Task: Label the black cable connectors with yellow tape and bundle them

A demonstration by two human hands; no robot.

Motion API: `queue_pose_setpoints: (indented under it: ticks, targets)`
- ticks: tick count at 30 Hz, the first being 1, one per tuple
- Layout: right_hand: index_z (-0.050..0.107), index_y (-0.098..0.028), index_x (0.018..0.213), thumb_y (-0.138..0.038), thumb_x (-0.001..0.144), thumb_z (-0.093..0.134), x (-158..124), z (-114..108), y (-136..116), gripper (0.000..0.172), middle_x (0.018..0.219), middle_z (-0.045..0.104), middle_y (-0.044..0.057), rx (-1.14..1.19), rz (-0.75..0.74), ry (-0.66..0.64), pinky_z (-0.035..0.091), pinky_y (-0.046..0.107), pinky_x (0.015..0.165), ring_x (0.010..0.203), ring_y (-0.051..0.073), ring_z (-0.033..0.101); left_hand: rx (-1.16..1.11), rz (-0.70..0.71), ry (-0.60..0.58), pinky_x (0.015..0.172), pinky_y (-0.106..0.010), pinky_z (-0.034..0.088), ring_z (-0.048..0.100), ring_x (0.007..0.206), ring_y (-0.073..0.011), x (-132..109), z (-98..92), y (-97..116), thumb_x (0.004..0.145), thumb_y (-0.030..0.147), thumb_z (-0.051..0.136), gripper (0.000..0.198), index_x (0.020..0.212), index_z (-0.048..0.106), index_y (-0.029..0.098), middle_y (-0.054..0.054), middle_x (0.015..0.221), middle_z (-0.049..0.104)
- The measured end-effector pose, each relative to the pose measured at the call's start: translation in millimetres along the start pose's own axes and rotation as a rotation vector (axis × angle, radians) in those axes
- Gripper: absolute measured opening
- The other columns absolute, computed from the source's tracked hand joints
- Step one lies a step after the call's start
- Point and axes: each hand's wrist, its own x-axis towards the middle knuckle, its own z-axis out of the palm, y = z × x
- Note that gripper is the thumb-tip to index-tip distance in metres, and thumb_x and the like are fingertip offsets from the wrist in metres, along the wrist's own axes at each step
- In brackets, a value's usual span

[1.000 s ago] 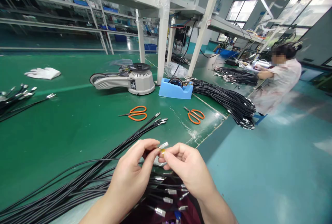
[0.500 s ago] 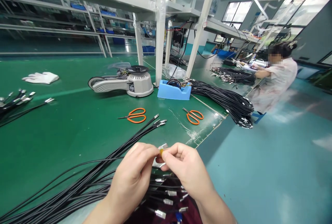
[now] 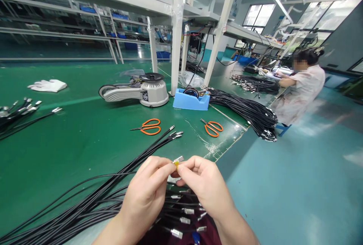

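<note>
Seen from the wearer's head, two bare hands meet low in the centre of the view. The left hand [image 3: 144, 196] and the right hand [image 3: 205, 190] face each other. The fingers [image 3: 161, 167] of each hand are pressed together in a pinch, closing from either side on a small yellow piece [image 3: 176, 164], perhaps tape, beside a short silver metal terminal [image 3: 178, 159]. The terminal sticks out just above the fingertips, its long axis slanting up and to the right, away from the wearer. Both hands seem about equally near it, and no object stands between them and it.

Directly below the hands, more silver-tipped cable ends [image 3: 181, 210] fan out over a dark maroon cloth [image 3: 181, 235]. A bundle of thin black cables [image 3: 85, 203] sweeps from there to the lower left across a green worktop [image 3: 85, 97]. Farther out on the worktop lie two pairs of orange-handled scissors [image 3: 150, 127] [image 3: 212, 128], a grey round tape machine [image 3: 147, 95], a blue tape holder [image 3: 190, 103], a white pair of gloves [image 3: 47, 85], and a thick coil of black cables [image 3: 249, 112] to the right. Beyond that coil, a co-worker [image 3: 300, 97] in a pale patterned top sits working at the worktop's far side, hands apart from the wearer's.
</note>
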Motion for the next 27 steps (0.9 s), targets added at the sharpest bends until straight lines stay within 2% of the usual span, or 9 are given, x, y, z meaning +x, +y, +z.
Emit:
queue_pose_setpoints:
  ticks: [13,22,27]
  targets:
    - [0.065,-0.014,0.07,-0.033,0.075,0.067,1.3,0.0,0.8,0.02,0.066,0.069,0.005,0.009,-0.02,-0.018,0.051,0.03,0.066,0.068,0.019,0.066,-0.012,0.004,0.031,0.071,-0.022,0.048,0.057,0.079,-0.0105,2.6,0.4,1.8,0.086,-0.005,0.046,0.031,0.102,0.057,0.019,-0.001,0.085,0.062]
    - [0.064,-0.014,0.069,-0.031,0.074,0.067,0.9,0.3,-3.6,0.018,0.066,0.07,0.004,-0.011,-0.017,-0.012,0.051,0.027,0.063,0.063,0.016,0.066,-0.021,-0.04,0.031,0.07,-0.025,0.049,0.06,0.079,-0.0128,0.5,-0.1,1.8,0.088,0.002,0.047,0.029,0.105,0.06,0.022,-0.001,0.085,0.065]
    - [0.064,-0.014,0.07,-0.032,0.075,0.067,3.2,-1.0,-0.1,0.019,0.065,0.069,0.004,0.001,-0.037,-0.027,0.052,0.029,0.067,0.071,0.019,0.067,-0.001,-0.037,0.046,0.071,-0.026,0.048,0.059,0.079,-0.0126,1.4,0.8,3.3,0.089,0.002,0.047,0.027,0.106,0.059,0.02,-0.002,0.085,0.065]
